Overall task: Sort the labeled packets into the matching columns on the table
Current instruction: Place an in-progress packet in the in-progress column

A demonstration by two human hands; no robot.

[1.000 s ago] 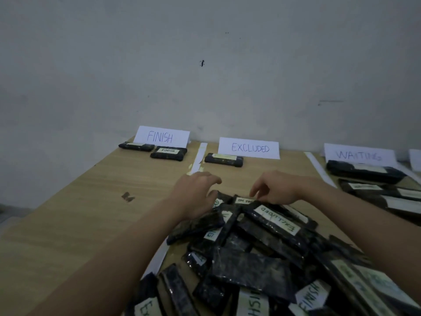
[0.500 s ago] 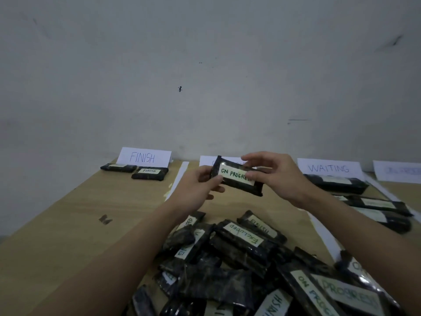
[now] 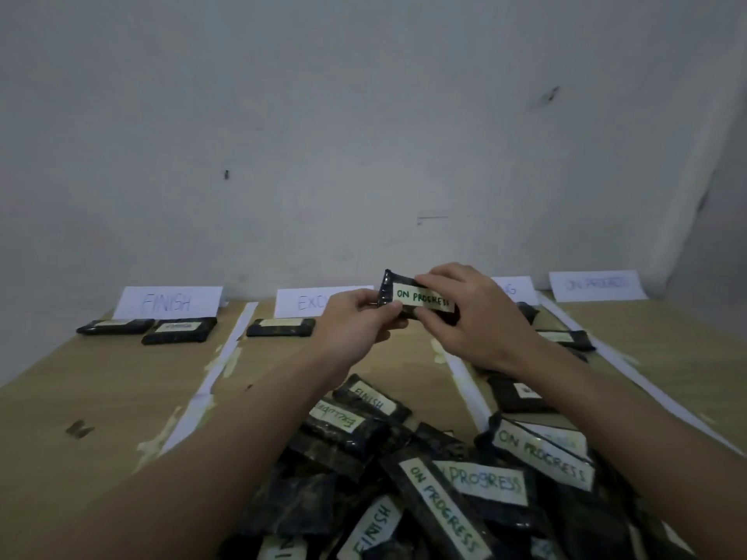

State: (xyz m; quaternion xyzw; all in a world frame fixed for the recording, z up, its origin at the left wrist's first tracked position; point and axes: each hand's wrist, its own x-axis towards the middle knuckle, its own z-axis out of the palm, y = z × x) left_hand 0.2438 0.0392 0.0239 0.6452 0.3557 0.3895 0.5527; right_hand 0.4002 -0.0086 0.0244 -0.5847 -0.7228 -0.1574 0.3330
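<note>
Both hands hold one dark packet (image 3: 418, 303) up in the air above the far half of the table (image 3: 101, 398). Its white label reads ON PROGRESS and faces the person. The left hand (image 3: 355, 327) pinches the packet's left end between thumb and curled fingers. The right hand (image 3: 473, 317) grasps the right end, fingers curled over the top edge and thumb underneath. The packet sits level, lifted clear of everything below it.

Below the forearms, at the near edge, lies a loose heap of packets (image 3: 424, 478), overlapping at all angles. Labels I can read there say FINISH, EXCLUDED and ON PROGRESS.

Along the wall stand paper signs. The FINISH sign (image 3: 169, 303) is at the far left with two packets (image 3: 147, 329) lying side by side just in front of it. The next sign (image 3: 311, 303) begins EXC, the rest hidden by the left hand, and one packet (image 3: 281, 327) lies in front of it. A third sign (image 3: 513, 289) shows only its last letters past the right hand; several packets (image 3: 566, 339) lie in that column, partly hidden by the right arm. The ON PROGRESS sign (image 3: 598, 284) stands at the far right.

White paper strips (image 3: 218, 369) run from the wall toward the near edge, dividing the columns.
</note>
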